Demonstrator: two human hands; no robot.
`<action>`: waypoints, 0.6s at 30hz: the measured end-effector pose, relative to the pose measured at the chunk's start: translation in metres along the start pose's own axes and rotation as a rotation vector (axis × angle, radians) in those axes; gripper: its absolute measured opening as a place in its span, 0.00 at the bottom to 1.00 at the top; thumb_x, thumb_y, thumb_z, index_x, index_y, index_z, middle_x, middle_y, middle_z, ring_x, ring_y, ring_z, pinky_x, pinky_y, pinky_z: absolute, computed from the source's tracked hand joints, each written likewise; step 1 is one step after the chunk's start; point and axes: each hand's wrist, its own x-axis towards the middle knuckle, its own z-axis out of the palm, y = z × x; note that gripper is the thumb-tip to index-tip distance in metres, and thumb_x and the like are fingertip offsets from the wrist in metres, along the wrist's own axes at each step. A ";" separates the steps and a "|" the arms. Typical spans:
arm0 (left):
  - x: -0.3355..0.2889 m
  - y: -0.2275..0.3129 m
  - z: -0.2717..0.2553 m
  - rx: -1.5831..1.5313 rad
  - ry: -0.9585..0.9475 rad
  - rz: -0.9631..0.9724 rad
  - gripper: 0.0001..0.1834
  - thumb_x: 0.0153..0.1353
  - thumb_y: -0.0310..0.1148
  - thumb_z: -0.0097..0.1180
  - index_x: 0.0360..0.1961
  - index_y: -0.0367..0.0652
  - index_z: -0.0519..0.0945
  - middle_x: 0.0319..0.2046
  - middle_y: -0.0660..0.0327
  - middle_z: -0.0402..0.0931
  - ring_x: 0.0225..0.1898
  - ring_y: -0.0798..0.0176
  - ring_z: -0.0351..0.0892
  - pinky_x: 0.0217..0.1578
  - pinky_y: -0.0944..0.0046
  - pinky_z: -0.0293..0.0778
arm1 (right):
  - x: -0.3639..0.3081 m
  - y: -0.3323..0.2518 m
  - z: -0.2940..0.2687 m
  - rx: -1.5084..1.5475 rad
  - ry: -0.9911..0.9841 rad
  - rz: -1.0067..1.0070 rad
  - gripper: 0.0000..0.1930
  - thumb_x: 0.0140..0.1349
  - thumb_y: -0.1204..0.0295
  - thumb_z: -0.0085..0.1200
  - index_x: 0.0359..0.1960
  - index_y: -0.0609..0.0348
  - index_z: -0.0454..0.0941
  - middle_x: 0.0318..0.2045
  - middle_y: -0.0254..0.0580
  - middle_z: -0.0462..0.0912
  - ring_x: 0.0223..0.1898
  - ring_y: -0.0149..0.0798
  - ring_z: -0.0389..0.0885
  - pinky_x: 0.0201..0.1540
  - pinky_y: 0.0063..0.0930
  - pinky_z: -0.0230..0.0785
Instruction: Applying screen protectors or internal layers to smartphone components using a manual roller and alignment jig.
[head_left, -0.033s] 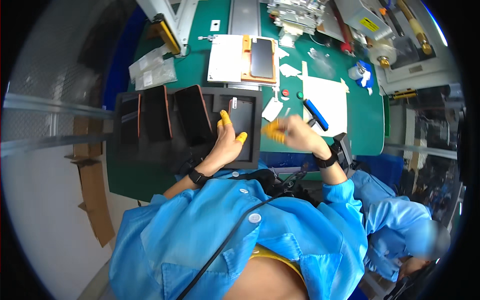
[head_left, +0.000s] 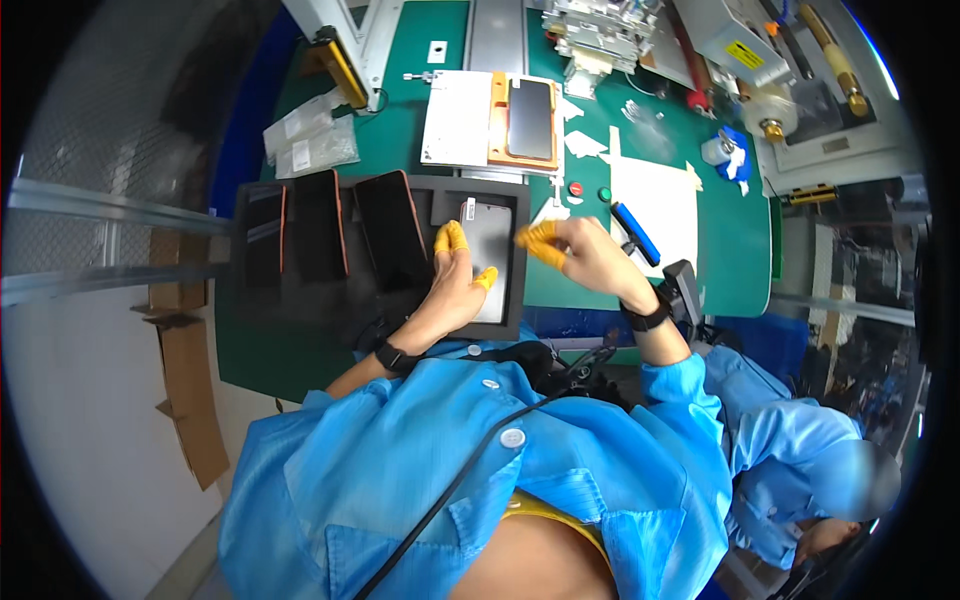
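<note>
My left hand, yellow cots on its fingertips, reaches over a phone in the rightmost slot of the black tray. Its thumb lies over the phone's pale, shiny face, and its other fingertips are by the left edge, apart from the thumb. A small white tab is at the phone's upper left corner. Just past the tray's right wall, my right hand has its yellow-cotted fingertips pinched together. Whether they hold anything is too small to tell. A white piece shows behind those fingers.
Several dark orange-edged phones stand left in the tray. Beyond it, another phone lies in an orange fixture on a white plate. A blue roller rests on a white sheet. A co-worker sits at right.
My right hand has moved slightly left toward the tray and its fingertips look closer together. The phone's face under my left hand has turned from dark to pale. The view has shifted slightly.
</note>
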 end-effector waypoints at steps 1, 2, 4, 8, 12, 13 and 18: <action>0.004 0.017 -0.025 0.067 -0.096 -0.027 0.38 0.52 0.34 0.54 0.59 0.33 0.48 0.56 0.42 0.50 0.58 0.44 0.50 0.56 0.58 0.51 | 0.018 -0.001 0.005 -0.005 0.023 -0.124 0.10 0.49 0.72 0.51 0.35 0.58 0.77 0.27 0.47 0.78 0.29 0.44 0.77 0.32 0.33 0.70; 0.007 0.020 -0.042 0.103 -0.073 0.021 0.34 0.51 0.33 0.56 0.56 0.33 0.56 0.55 0.45 0.56 0.56 0.50 0.57 0.54 0.59 0.56 | 0.034 0.000 0.017 -0.010 0.049 -0.245 0.11 0.49 0.71 0.52 0.35 0.59 0.76 0.27 0.49 0.77 0.29 0.45 0.77 0.31 0.34 0.70; 0.016 0.026 -0.085 -0.188 -0.036 0.018 0.26 0.51 0.30 0.56 0.52 0.35 0.64 0.50 0.53 0.65 0.50 0.60 0.66 0.50 0.64 0.62 | 0.066 -0.005 0.053 -0.121 0.106 -0.324 0.11 0.48 0.68 0.54 0.33 0.59 0.77 0.27 0.49 0.75 0.31 0.47 0.76 0.32 0.35 0.69; 0.038 0.048 -0.155 -0.646 0.284 -0.070 0.16 0.55 0.23 0.50 0.46 0.36 0.70 0.41 0.61 0.72 0.40 0.74 0.69 0.42 0.76 0.65 | 0.087 -0.030 0.105 -0.530 0.267 -0.340 0.21 0.43 0.59 0.58 0.36 0.62 0.74 0.32 0.46 0.69 0.37 0.44 0.68 0.37 0.32 0.62; 0.083 0.058 -0.161 -0.628 0.437 0.052 0.12 0.55 0.24 0.50 0.42 0.37 0.74 0.37 0.64 0.74 0.37 0.74 0.69 0.39 0.76 0.64 | 0.104 -0.025 0.170 -0.628 0.512 -0.117 0.11 0.50 0.67 0.47 0.29 0.63 0.74 0.30 0.43 0.69 0.36 0.40 0.65 0.36 0.29 0.57; 0.094 0.056 -0.156 -0.627 0.371 -0.005 0.12 0.55 0.25 0.51 0.42 0.38 0.74 0.36 0.64 0.74 0.36 0.75 0.69 0.37 0.77 0.64 | 0.097 -0.032 0.158 -0.773 0.496 -0.202 0.10 0.51 0.71 0.42 0.29 0.62 0.74 0.29 0.43 0.70 0.36 0.39 0.65 0.35 0.30 0.56; 0.138 0.055 -0.126 -0.496 0.133 -0.085 0.11 0.56 0.28 0.50 0.41 0.45 0.76 0.35 0.67 0.74 0.33 0.75 0.71 0.29 0.78 0.65 | 0.087 -0.031 0.151 -0.853 0.473 -0.074 0.17 0.51 0.66 0.44 0.38 0.66 0.72 0.36 0.47 0.71 0.41 0.43 0.65 0.40 0.30 0.57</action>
